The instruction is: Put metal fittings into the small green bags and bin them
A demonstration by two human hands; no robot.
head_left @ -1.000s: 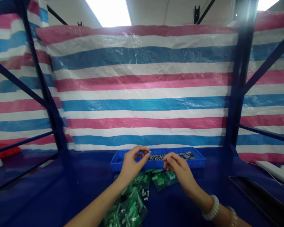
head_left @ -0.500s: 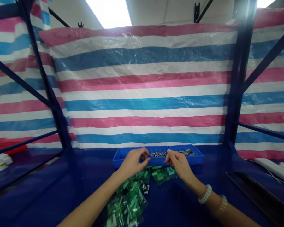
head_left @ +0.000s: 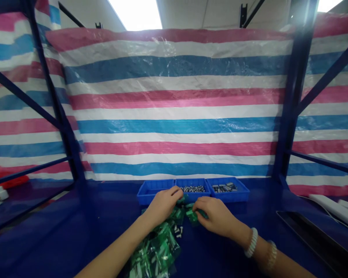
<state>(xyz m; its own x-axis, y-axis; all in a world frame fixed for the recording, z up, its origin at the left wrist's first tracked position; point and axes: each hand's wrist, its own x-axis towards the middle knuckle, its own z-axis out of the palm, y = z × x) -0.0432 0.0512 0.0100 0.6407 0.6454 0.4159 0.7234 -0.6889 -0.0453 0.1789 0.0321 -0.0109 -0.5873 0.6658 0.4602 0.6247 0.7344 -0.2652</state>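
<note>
My left hand (head_left: 164,204) is closed in a pinch, with a bit of green plastic bag (head_left: 183,199) showing at its fingertips. To its right, my right hand (head_left: 216,216) curls its thumb and fingers around the edge of another small green bag (head_left: 191,217). A heap of green transparent bags (head_left: 162,247) holding small pale and metal parts lies below my left hand and forearm. Beside the heap are a few loose silvery screws (head_left: 178,231). Just behind my hands stands a blue bin of small metal pieces (head_left: 193,183).
An adjoining blue bin (head_left: 153,187) is on the left; the right bin (head_left: 243,191) holds longer metal pieces. A dark flat device (head_left: 310,235) and a white power strip (head_left: 335,208) lie at right. Blue rack posts (head_left: 288,127) and striped sheeting (head_left: 179,127) enclose the table.
Both hands have come down and toward me from the bins' front edge to the green bags. My right hand has moved slightly left and now grips a bag; green plastic now shows at my left fingertips.
</note>
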